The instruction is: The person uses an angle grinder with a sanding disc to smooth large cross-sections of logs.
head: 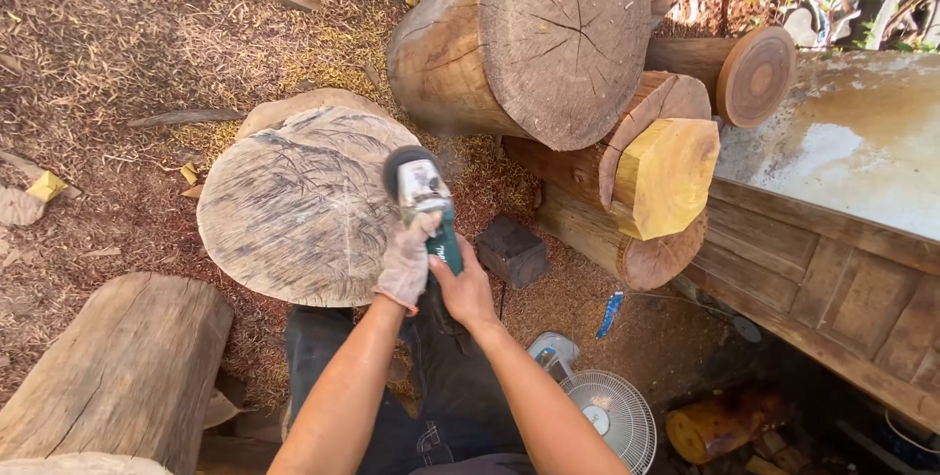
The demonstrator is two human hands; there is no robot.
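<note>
Big round grey-brown log lying behind, cracked end face toward the camera. Below it, wide pale carved wooden disc, tilted on the chip-strewn ground. Against the disc's right edge, teal-and-silver angle grinder, head touching the wood. Left hand, in a worn pale glove, wrapped around the grinder's front body. Right hand, bare, closed on the teal rear handle. Small dark wooden block just right of the hands.
</note>
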